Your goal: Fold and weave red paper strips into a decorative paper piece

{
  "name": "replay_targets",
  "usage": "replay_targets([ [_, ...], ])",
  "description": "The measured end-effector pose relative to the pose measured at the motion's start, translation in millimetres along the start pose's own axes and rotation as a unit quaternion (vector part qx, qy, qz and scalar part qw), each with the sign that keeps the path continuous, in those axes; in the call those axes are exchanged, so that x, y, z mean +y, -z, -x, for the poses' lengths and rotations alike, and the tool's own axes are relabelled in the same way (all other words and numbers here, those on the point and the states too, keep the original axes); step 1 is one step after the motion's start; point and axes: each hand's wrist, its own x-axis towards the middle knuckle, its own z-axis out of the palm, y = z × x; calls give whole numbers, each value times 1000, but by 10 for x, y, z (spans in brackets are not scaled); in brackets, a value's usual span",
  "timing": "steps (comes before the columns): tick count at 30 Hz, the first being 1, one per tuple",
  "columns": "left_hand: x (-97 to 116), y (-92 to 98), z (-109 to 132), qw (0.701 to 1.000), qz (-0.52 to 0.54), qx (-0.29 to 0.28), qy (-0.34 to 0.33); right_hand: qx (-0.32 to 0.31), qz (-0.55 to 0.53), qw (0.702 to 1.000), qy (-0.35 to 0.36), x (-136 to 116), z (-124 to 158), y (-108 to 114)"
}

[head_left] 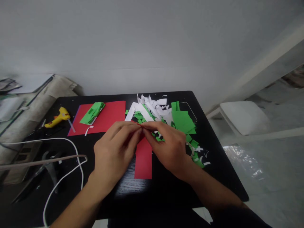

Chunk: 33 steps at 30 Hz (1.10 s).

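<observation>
Centrally: left hand (116, 148) and right hand (169, 147) met fingertip to fingertip just above frame centre, over a black desk (166, 190). The fingers (129, 132) of both hands were pinched tight on the upper end of a red paper strip (143, 160), and the pinch point sat where the two hands touched. The strip ran down from the fingers toward the lower middle of the frame, its lower part flat on the desk between the wrists. The upper end was hidden under the fingers; could not tell its shape.

Behind the hands, upper middle: a loose pile of paper scraps (152, 109), white strips and green offcuts mixed, spreading right and down past the right wrist. A larger green sheet (182, 122) lay on the right side of that pile.

Left of the pile, a red sheet (111, 118) lay flat, with a stack of green folded pieces (93, 112) on its upper part and a small curled white strip (89, 129) at its lower edge. Further left, a yellow glue gun (58, 117) lay on its side, near the red sheet's left edge. A white cable (71, 144) looped across the left of the desk, near the left forearm but apart from it.

Right of frame, off the desk: a white seat (242, 115) on the floor, blurred.
</observation>
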Motion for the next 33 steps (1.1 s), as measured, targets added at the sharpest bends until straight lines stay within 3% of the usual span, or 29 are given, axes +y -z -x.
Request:
replay_targets([
  [11, -43, -44, 19, 998, -32, -33, 53, -58, -12, 998, -31, 102, 1, -64],
  [16, -55, 72, -5, 992, 41, -67, 103, -71, -64, 991, -90, 94, -60, -39],
  [19, -99, 209, -39, 976, 127, -102, 145, -78, -164, 966, -184, 91, -112, 5],
  [23, -191, 295, -76, 970, 179, -56, 155, -86, -283, 920, -256, 114, -167, 70],
  [26, -218, 279, -96, 982, 161, -51, 86, -97, -321, 902, -274, 137, -188, 99],
  [30, -192, 268, -127, 980, 152, -112, -64, -121, -345, 885, -289, 149, -193, 97],
  [33, -192, 271, -146, 972, 129, -158, -113, -140, -352, 879, -289, 140, -188, 89],
])
